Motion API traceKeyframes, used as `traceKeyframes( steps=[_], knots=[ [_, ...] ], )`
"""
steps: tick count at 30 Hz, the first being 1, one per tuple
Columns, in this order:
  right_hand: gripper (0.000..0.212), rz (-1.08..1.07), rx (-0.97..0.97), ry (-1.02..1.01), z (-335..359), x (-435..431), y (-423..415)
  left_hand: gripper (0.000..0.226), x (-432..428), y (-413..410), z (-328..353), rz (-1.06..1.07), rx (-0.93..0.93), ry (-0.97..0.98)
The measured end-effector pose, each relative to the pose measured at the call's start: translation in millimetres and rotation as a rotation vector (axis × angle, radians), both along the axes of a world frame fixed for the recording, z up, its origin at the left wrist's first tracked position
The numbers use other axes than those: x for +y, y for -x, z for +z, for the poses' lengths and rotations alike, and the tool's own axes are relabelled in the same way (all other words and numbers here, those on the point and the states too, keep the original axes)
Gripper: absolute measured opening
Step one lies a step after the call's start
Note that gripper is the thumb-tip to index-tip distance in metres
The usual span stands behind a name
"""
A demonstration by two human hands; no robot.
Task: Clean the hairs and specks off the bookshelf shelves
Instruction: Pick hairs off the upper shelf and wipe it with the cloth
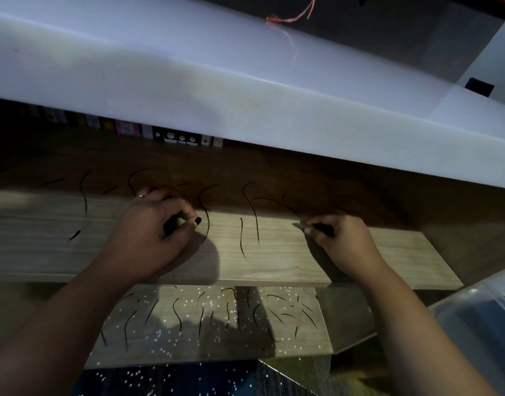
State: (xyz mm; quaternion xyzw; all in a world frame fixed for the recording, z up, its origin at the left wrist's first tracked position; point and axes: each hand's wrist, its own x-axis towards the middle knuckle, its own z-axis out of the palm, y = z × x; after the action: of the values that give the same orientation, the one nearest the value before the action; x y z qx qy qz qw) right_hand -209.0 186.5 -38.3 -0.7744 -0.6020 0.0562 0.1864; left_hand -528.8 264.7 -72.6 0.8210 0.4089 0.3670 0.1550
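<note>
Overhanging white slab (245, 90) above shelf (274, 265), books (177, 137)

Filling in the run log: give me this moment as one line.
left hand: holds hair bundle | right hand: pinches hair tuft | upper shelf: loose hairs to go | lower shelf: more hairs, white specks

The row of book spines (174, 137) at the back edge of the upper shelf (274, 261) is cut across by the white top (245, 90) and too dim to read. The left hand (157, 232) curls its fingers (188, 215) over something dark, probably gathered hairs (171, 224), mostly hidden. The right hand (342, 241) covers most of the dark strand (324, 229) it pinches. The left forearm (59, 324) hides the lower shelf (302, 338) at its left end. The picture's right edge cuts off the clear bin (480, 318).
</note>
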Motion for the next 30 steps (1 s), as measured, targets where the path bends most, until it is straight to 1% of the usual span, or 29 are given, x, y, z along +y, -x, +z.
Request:
traceKeyframes(
  steps=[3,6,9,12,14,18,24,27,30],
  knots=[
    [0.022,0.04,-0.025,-0.043,-5.4,-17.9,0.7,0.032,-0.5,-0.3,0.0,-0.005,-0.004,-0.002],
    [0.019,0.046,0.002,-0.032,-3.5,-15.6,-0.4,0.033,-2.1,-1.1,1.6,-0.005,-0.013,0.001],
    [0.019,0.006,0.067,-0.005,-1.6,3.5,0.7,0.033,-2.2,-0.9,1.8,-0.01,-0.014,0.004],
    [0.021,-0.046,0.081,0.071,-1.8,35.7,-2.5,0.034,-2.5,-0.8,1.4,-0.011,-0.028,0.022],
    [0.021,-0.041,0.101,0.083,-0.6,57.4,-4.6,0.036,-2.9,-1.1,0.9,0.002,-0.036,0.029],
    [0.023,-0.045,0.054,0.091,2.5,76.4,-4.3,0.039,-1.8,-0.7,-1.0,0.012,-0.042,0.043],
    [0.026,-0.045,-0.009,0.07,-0.4,38.2,11.0,0.04,-0.4,-1.3,-3.9,0.018,-0.061,0.073],
    [0.022,-0.028,0.029,0.041,-3.4,17.3,14.8,0.039,0.3,-0.8,-4.5,0.021,-0.069,0.085],
    [0.021,-0.037,0.055,0.043,-2.4,16.7,14.4,0.039,0.2,-0.4,-3.7,0.017,-0.068,0.083]
  ],
)
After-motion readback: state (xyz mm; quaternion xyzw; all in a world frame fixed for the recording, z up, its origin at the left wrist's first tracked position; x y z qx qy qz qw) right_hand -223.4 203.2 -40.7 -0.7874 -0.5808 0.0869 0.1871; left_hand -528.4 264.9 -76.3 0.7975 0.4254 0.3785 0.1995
